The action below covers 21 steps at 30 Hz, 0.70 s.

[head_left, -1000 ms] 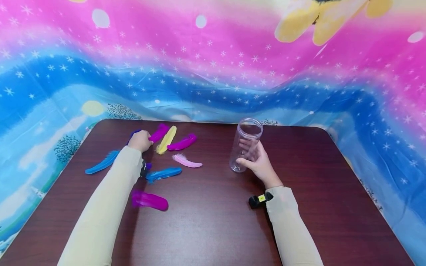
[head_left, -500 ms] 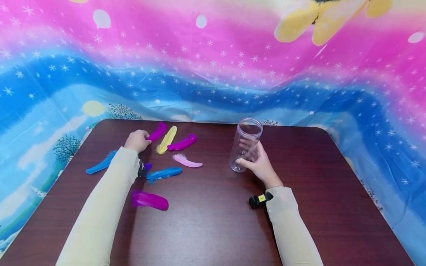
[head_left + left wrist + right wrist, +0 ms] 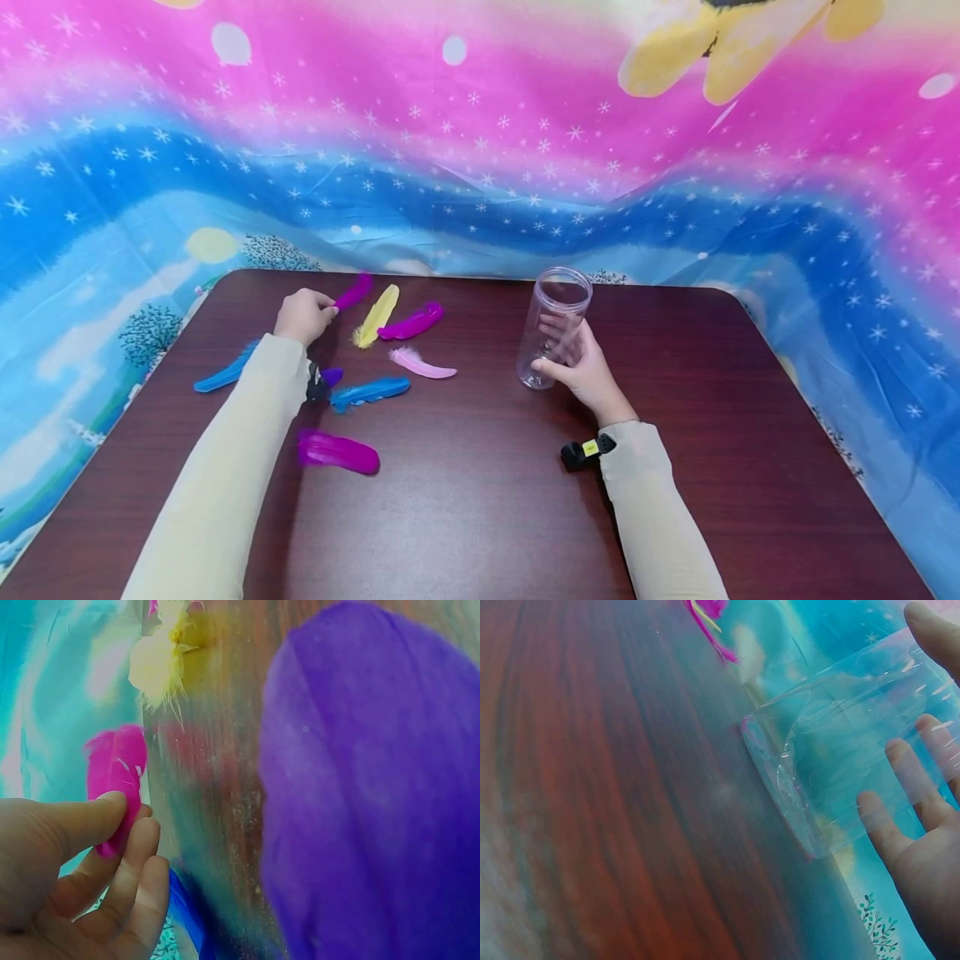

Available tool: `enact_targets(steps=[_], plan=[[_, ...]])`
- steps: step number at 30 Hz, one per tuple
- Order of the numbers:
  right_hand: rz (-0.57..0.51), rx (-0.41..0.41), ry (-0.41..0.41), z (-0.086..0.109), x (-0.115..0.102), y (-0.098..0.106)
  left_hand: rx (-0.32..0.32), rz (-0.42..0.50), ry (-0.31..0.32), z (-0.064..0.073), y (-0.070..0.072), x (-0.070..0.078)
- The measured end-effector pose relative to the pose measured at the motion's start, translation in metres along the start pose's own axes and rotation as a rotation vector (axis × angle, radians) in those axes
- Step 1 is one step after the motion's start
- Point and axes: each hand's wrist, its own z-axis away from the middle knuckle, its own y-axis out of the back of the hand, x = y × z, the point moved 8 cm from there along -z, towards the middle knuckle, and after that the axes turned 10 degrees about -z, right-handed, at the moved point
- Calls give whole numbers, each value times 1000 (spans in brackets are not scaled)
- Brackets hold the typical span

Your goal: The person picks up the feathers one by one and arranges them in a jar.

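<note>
Between thumb and fingers, my left hand [image 3: 303, 317] pinches a magenta feather [image 3: 356, 292] at the table's far left; the left wrist view shows the feather [image 3: 116, 761] raised by the thumb tip. A purple feather [image 3: 375, 787] looms large in that view, close to the camera. My right hand [image 3: 588, 375] grips a clear plastic jar [image 3: 529, 342], which stands upright with its mouth uncovered. The right wrist view shows fingers curled round the jar [image 3: 817, 750] from one side. A yellow feather [image 3: 377, 317] and another magenta feather [image 3: 412, 321] lie just right of my left hand.
Nearer on the brown table [image 3: 465, 500] lie a pale pink feather [image 3: 422, 363], a blue feather [image 3: 371, 392] and a wide magenta feather [image 3: 341, 452]. Another blue feather [image 3: 227, 369] is partly under the left sleeve. A printed cloth backdrop [image 3: 480, 167] hangs behind the table.
My left hand has drawn slightly left and away with the magenta feather, which has shifted a little farther back. The right hand and jar have stayed put.
</note>
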Motion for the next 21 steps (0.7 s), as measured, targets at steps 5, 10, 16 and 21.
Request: enact_targets(steps=[5,10,16,21], plan=[[-5,-2,0,0,0,0,43,35,3,1,4,1],[-8,-3,4,0,1,0,110,65,7,1,10,3],[-6,-1,-4,1,2,1,181,89,10,2,17,6],[-18,2,-12,0,2,2,203,106,2,2,20,10]])
